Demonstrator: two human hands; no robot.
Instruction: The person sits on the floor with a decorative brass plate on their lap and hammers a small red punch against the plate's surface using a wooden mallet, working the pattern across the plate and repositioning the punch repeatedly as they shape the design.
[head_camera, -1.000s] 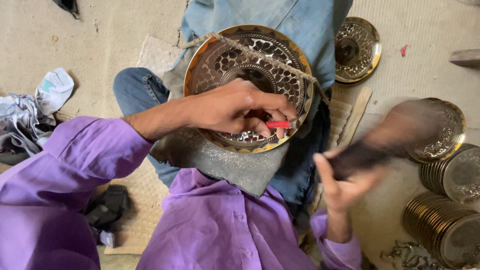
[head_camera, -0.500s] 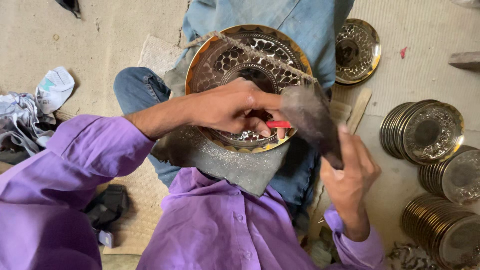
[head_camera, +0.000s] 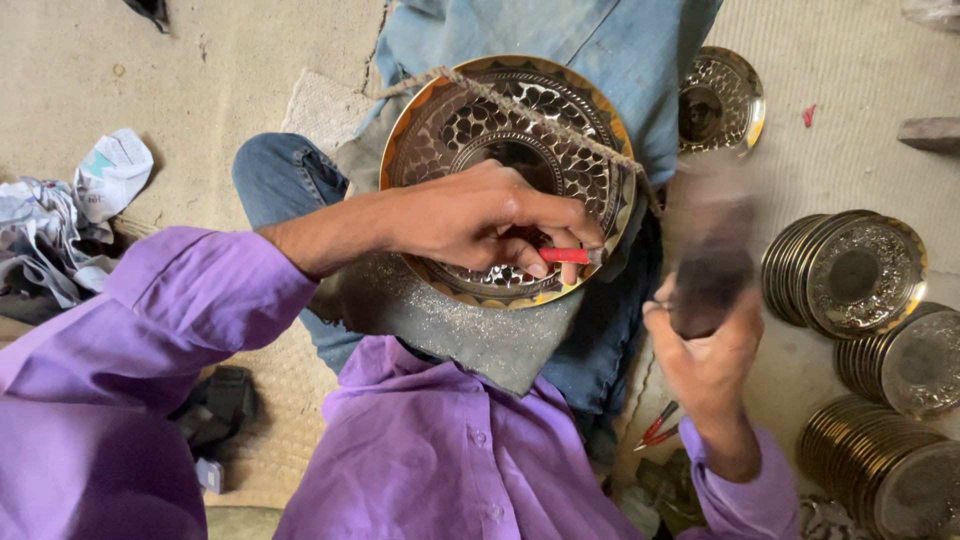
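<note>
A large round engraved brass plate (head_camera: 470, 125) rests on my lap over a grey cloth (head_camera: 470, 330). My left hand (head_camera: 480, 215) lies across the plate's lower half and pinches a short red-handled chisel (head_camera: 566, 255) against its surface near the right rim. To the right of the plate, my right hand (head_camera: 705, 350) grips a dark wooden mallet (head_camera: 710, 260), blurred by motion and raised level with the plate's right edge. A frayed cord (head_camera: 540, 110) runs diagonally across the plate's upper part.
Stacks of engraved brass plates (head_camera: 850, 275) stand on the floor at the right, more near the lower right corner (head_camera: 880, 470). A single small plate (head_camera: 720, 100) lies at upper right. Crumpled cloths (head_camera: 60, 220) sit at left. Red-handled tools (head_camera: 655, 425) lie by my right wrist.
The mallet swung in onto the chisel half a second ago and has now drawn back to the right. My left hand and the chisel stayed put on the plate.
</note>
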